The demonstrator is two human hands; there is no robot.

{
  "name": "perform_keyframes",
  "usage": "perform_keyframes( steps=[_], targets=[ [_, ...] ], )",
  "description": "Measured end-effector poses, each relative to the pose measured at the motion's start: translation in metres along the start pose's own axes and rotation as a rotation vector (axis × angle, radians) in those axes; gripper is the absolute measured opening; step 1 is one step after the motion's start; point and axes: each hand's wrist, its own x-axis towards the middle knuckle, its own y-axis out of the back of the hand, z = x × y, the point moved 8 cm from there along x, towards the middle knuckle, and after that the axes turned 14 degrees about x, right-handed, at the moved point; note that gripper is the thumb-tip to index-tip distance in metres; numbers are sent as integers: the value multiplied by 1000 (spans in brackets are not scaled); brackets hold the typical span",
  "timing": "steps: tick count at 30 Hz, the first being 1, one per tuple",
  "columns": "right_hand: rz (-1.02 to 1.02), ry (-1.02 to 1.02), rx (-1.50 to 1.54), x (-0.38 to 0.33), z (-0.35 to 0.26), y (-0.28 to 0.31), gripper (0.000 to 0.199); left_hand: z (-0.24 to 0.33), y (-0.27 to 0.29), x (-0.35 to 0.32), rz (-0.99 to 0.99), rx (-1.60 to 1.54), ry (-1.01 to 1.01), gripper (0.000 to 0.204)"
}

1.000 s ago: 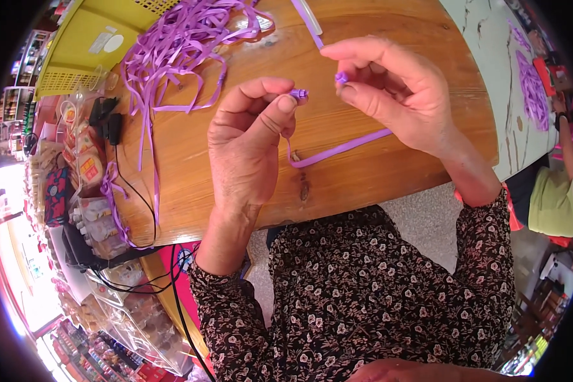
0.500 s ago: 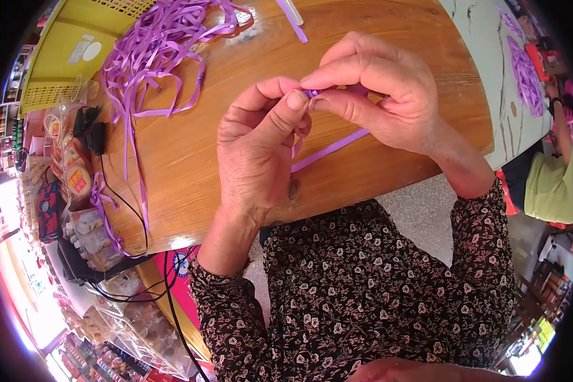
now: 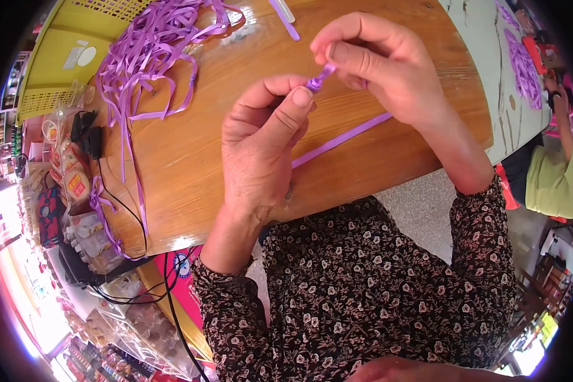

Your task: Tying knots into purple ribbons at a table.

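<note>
Between my hands is a purple ribbon (image 3: 341, 138) with a small coiled knot (image 3: 314, 84) in it. My left hand (image 3: 261, 137) pinches the knot between thumb and forefinger. Up and to the right, my right hand (image 3: 388, 67) grips a short end of the ribbon just above the knot, thumb against the fingers. A longer length of the same ribbon runs slantwise over the wooden table (image 3: 216, 146) below both hands, from behind the left hand toward the right wrist. The remaining fingers of the left hand curl inward and partly hide the ribbon.
A heap of purple ribbon (image 3: 149, 54) lies at the far left beside a yellow plastic basket (image 3: 60, 48). A black cable (image 3: 121, 197) crosses the table's left edge near packaged goods (image 3: 76, 184). At right, another person's sleeve (image 3: 551, 184) shows near a marbled table (image 3: 490, 70) holding more ribbon.
My right hand has moved up and right, away from the left hand, drawing out the ribbon end. The knot now shows above my left thumb, which still pinches it.
</note>
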Motion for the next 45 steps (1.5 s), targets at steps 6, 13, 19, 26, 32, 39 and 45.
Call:
perform_keyframes(
  steps=[6, 13, 19, 26, 32, 39, 45],
  targets=[
    [-17, -55, 403, 3, 14, 2, 19, -14, 2, 0, 13, -138, 67, 11],
    [-53, -10, 303, -1, 7, -8, 19, -2, -11, -1, 121, 23, -111, 27],
    [42, 208, -158, 1, -14, -9, 18, 3, -5, 6, 155, -103, -198, 26],
    [-10, 484, -606, -30, -48, -29, 16, 24, 18, 13, 238, -284, -251, 24],
    [-161, 20, -472, -42, 13, -46, 17, 49, 10, 8, 252, -193, -405, 27],
    [107, -116, 354, -32, 34, -47, 22, 49, -6, 0, 231, -65, -517, 22],
    [134, 114, 102, -32, 8, -28, 22, 86, 14, -20, 470, 428, -746, 22]
  ],
)
